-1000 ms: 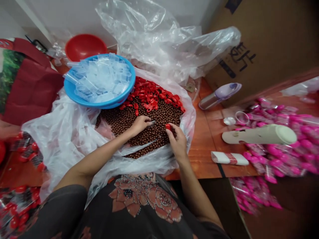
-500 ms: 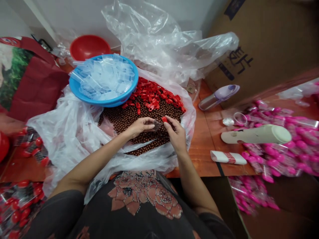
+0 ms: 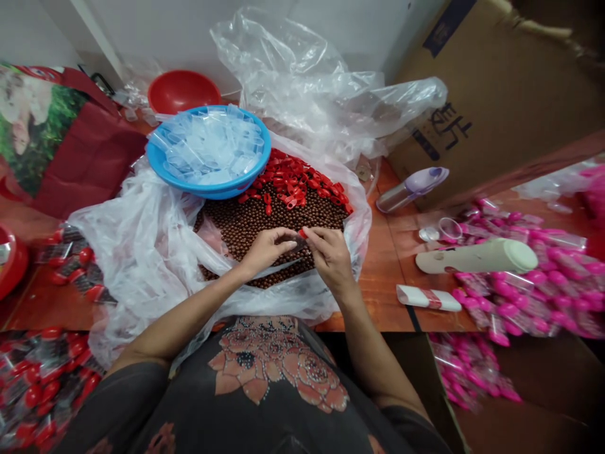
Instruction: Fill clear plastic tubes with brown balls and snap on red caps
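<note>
Over a heap of small brown balls (image 3: 236, 227), my left hand (image 3: 265, 253) pinches a small clear plastic container (image 3: 297, 239), mostly hidden by the fingers. A red cap (image 3: 302, 233) is between the fingertips of my right hand (image 3: 332, 257). Cap and container meet between my hands; whether the cap is seated I cannot tell. Loose red caps (image 3: 293, 180) are spread over the far side of the balls. Behind them to the left, a blue basin (image 3: 208, 189) is full of clear plastic containers (image 3: 217, 145).
White plastic sheeting (image 3: 142, 233) surrounds the balls. Red-capped filled containers (image 3: 47, 384) are piled at left, pink-capped ones (image 3: 524, 284) at right. A lilac-lidded bottle (image 3: 411, 189), a pale green cylinder (image 3: 477, 255) and a cardboard box (image 3: 501, 107) stand or lie rightward. A red bowl (image 3: 184, 91) is behind.
My right hand has brought the red cap leftward against the container in my left hand. The whole view has shifted slightly.
</note>
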`<action>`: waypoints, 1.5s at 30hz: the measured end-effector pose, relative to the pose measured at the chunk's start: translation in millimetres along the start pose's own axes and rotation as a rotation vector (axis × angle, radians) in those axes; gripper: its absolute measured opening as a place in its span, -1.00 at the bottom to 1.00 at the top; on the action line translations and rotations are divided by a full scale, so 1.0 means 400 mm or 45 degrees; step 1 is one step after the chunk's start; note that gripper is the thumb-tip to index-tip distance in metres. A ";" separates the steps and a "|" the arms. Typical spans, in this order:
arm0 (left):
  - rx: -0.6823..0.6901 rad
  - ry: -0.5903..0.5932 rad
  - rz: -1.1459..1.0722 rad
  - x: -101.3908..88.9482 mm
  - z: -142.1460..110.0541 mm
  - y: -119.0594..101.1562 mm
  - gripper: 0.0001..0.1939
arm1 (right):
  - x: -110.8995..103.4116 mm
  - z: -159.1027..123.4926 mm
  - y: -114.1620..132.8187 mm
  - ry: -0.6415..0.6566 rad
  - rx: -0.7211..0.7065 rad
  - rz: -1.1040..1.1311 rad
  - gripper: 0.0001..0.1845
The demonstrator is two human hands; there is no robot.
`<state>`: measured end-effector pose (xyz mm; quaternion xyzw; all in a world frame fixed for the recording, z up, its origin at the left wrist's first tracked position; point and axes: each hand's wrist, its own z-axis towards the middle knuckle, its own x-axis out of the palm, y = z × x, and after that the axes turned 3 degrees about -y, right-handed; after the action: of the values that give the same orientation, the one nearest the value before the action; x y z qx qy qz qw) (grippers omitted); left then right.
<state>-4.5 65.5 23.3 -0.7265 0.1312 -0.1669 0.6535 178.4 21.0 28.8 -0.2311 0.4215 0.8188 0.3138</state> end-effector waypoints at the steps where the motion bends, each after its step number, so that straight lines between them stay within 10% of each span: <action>1: 0.017 -0.014 0.018 0.003 -0.008 -0.007 -0.74 | -0.001 -0.003 0.004 -0.011 -0.012 -0.004 -0.61; 9: -0.079 -0.187 -0.252 0.031 -0.034 -0.018 -0.72 | 0.045 -0.039 0.024 -0.025 -0.080 -0.165 -0.15; 24: -0.449 -0.096 -0.510 0.055 -0.068 0.031 -0.44 | 0.096 -0.073 0.024 0.067 -0.146 -0.025 -0.33; 29: -0.387 -0.167 -0.492 0.060 -0.067 0.021 -0.51 | 0.084 -0.079 0.042 0.152 0.254 0.424 -0.38; 34: -0.474 -0.025 -0.481 0.043 -0.074 0.000 -0.40 | 0.074 -0.070 0.045 -0.136 0.904 0.985 -0.66; 45: -0.458 0.011 -0.310 0.030 -0.071 -0.021 -0.39 | 0.091 -0.018 0.083 -0.228 0.842 0.973 -0.73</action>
<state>-5.6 35.7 35.0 -0.8412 0.0729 -0.2215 0.4878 130.4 11.7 19.6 0.1222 0.6839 0.7144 0.0831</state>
